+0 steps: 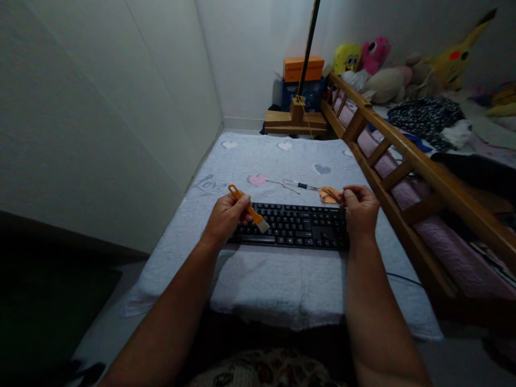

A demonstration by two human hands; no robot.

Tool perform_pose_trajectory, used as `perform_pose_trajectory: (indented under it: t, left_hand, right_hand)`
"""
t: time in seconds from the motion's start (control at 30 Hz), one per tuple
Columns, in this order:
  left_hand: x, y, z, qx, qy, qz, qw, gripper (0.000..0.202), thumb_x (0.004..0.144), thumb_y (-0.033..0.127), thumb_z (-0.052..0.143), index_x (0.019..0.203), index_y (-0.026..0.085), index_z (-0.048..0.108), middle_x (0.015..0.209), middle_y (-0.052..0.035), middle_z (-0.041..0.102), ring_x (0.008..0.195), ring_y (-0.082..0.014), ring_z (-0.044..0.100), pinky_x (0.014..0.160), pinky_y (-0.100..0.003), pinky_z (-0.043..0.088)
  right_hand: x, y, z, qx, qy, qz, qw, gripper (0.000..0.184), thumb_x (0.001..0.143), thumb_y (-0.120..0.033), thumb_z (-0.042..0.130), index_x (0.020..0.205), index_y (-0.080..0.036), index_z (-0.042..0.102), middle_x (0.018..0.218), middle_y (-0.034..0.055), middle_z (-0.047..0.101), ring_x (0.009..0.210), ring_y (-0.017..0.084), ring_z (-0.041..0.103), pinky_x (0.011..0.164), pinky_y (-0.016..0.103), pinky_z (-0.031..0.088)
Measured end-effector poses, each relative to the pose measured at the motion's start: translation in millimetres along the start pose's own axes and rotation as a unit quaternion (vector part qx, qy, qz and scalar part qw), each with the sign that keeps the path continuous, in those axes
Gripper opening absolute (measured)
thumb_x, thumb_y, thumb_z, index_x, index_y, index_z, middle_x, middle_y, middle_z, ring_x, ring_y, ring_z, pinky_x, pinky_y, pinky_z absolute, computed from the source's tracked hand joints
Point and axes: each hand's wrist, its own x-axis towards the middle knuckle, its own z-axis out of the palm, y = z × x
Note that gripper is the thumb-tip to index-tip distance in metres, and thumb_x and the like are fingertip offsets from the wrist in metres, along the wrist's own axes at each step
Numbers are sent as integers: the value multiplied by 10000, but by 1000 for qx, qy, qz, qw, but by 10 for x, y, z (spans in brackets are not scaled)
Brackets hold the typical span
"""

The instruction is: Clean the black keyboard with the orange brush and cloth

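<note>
A black keyboard [300,226] lies crosswise on the cloth-covered table. My left hand [228,215] is closed around a small brush [252,210] with an orange handle, its pale bristles slanting down over the keys. At the keyboard's right end, my right hand [360,210] is pinched, with its fingertips at the edge of a crumpled orange cloth [329,194]. Behind the keyboard lie a thin metal tool with a black band [302,185] and thin white sticks [280,184], too small to name surely.
A pale tablecloth with hearts [282,279] covers the table. A wooden bed rail [395,145] runs along the right, with plush toys beyond it. Behind the table stand a wooden post base [296,122] and an orange box [303,69]. A cable [403,278] crosses the right side.
</note>
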Motion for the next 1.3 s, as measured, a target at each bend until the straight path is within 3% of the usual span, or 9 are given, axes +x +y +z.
perform_pose_trajectory:
  t: [0.1, 0.23, 0.37, 0.53, 0.87, 1.03, 1.17, 1.3]
  left_hand:
    - [-14, -40, -83, -20, 27, -12, 999, 414, 787, 544, 795, 830, 156, 656, 706, -29, 691, 564, -131, 655, 514, -213, 507]
    - [-29, -103, -73, -53, 49, -39, 997, 436, 719, 472, 873, 931, 146, 675, 746, -17, 715, 572, -140, 696, 509, -207, 532]
    - [-65, -147, 21, -79, 55, -64, 993, 440, 698, 448, 884, 927, 144, 663, 743, -16, 715, 573, -150, 714, 501, -204, 539]
    - [-95, -181, 112, -89, 51, -74, 992, 422, 725, 480, 859, 883, 141, 663, 756, -38, 729, 593, -157, 727, 514, -210, 552]
    - [-141, -290, 145, -25, 65, -67, 995, 443, 734, 552, 818, 879, 157, 680, 726, -46, 727, 594, -181, 718, 504, -232, 520]
    - [-213, -296, 12, 70, 108, -23, 991, 416, 793, 553, 761, 933, 165, 706, 738, -36, 733, 596, -187, 707, 499, -235, 482]
    - [-282, -240, -135, 54, 157, -21, 986, 375, 818, 512, 722, 956, 165, 683, 842, -58, 767, 583, -165, 702, 521, -240, 522]
    - [-361, -172, -299, 64, 208, 4, 976, 288, 848, 446, 699, 935, 172, 680, 825, -48, 762, 581, -151, 697, 581, -246, 575]
  right_hand:
    - [94, -61, -108, 1, 20, -4, 1000, 156, 779, -350, 694, 845, -211, 663, 731, -3, 679, 620, 145, 634, 563, 261, 508]
    - [237, -42, -289, -48, -2, 20, 999, 150, 742, -321, 689, 842, -210, 695, 755, 20, 707, 653, 167, 657, 524, 257, 505]
    - [352, 181, -505, -89, 5, 57, 994, 135, 698, -288, 706, 812, -216, 714, 727, 22, 709, 657, 187, 670, 513, 270, 516]
    - [390, 514, -701, -40, 57, 98, 993, 110, 651, -268, 702, 754, -229, 697, 674, 1, 697, 568, 143, 619, 484, 238, 506]
    - [307, 606, -626, 10, 19, 174, 985, 215, 574, -310, 722, 760, -210, 683, 602, -22, 659, 473, 108, 569, 411, 193, 440]
    - [274, 653, -614, -5, 24, 161, 987, 227, 585, -318, 708, 781, -203, 700, 607, -23, 649, 485, 109, 556, 414, 192, 424]
    - [280, 713, -622, -27, 18, 142, 989, 239, 600, -334, 713, 797, -198, 706, 626, -23, 645, 509, 117, 554, 446, 217, 438]
    - [303, 750, -614, -49, 19, 142, 988, 253, 615, -359, 725, 803, -192, 696, 630, -16, 629, 530, 137, 544, 488, 263, 444]
